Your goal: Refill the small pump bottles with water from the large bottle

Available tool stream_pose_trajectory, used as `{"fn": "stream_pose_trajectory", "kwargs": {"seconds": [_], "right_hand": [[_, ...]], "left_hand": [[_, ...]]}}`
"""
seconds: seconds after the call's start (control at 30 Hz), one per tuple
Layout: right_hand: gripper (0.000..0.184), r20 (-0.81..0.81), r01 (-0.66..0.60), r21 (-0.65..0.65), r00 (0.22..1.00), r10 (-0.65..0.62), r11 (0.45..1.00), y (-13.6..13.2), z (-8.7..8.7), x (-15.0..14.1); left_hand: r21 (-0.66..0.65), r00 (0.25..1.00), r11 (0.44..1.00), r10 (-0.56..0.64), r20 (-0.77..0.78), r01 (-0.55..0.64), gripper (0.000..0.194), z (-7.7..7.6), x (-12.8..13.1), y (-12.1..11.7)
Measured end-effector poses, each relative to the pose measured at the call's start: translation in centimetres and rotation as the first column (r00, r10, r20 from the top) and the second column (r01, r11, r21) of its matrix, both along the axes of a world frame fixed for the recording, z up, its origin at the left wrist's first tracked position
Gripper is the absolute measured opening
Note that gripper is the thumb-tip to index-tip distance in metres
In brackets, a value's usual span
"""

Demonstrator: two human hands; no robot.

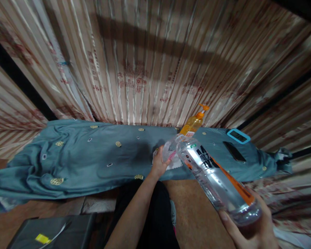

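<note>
Over the blue-green cloth, the left hand curls its fingers around a clear vessel. Fingers closed about its base, the right hand tilts a big labelled bottle, neck beside the vessel, near an orange pump bottle.

The left hand could pass leftward over the cloth, but rightward the large bottle blocks it.

The head camera looks forward and down.
</note>
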State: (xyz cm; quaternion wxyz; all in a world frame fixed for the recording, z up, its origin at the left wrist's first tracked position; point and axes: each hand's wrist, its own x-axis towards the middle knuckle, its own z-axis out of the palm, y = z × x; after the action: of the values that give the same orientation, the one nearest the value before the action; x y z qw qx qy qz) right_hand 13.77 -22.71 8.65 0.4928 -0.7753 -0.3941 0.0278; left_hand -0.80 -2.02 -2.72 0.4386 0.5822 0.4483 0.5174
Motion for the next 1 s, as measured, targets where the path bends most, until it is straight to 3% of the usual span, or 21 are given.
{"fn": "stream_pose_trajectory", "kwargs": {"seconds": [0.37,0.7,0.87,1.0], "right_hand": [[0.112,-0.055,-0.009,0.037,0.998,0.011,0.999,0.3,1.2,-2.0],[0.112,-0.052,0.019,0.047,0.999,-0.016,0.999,0.0,0.9,-2.2],[0.113,-0.111,0.008,0.061,0.994,-0.001,0.998,0.1,0.8,-2.3],[0.116,-0.158,0.014,0.081,0.987,-0.001,0.997,0.2,0.9,-2.5]], "left_hand": [[0.006,1.000,1.000,0.001,0.015,-0.001,0.064,0.0,0.1,0.0],[-0.020,1.000,1.000,-0.015,0.027,0.016,0.063,0.0,0.2,0.0],[-0.055,0.994,0.998,-0.027,0.108,0.033,0.063,0.3,0.0,-0.1],[-0.065,0.996,0.997,-0.027,0.085,0.033,0.064,0.3,-0.1,-0.1]]}}
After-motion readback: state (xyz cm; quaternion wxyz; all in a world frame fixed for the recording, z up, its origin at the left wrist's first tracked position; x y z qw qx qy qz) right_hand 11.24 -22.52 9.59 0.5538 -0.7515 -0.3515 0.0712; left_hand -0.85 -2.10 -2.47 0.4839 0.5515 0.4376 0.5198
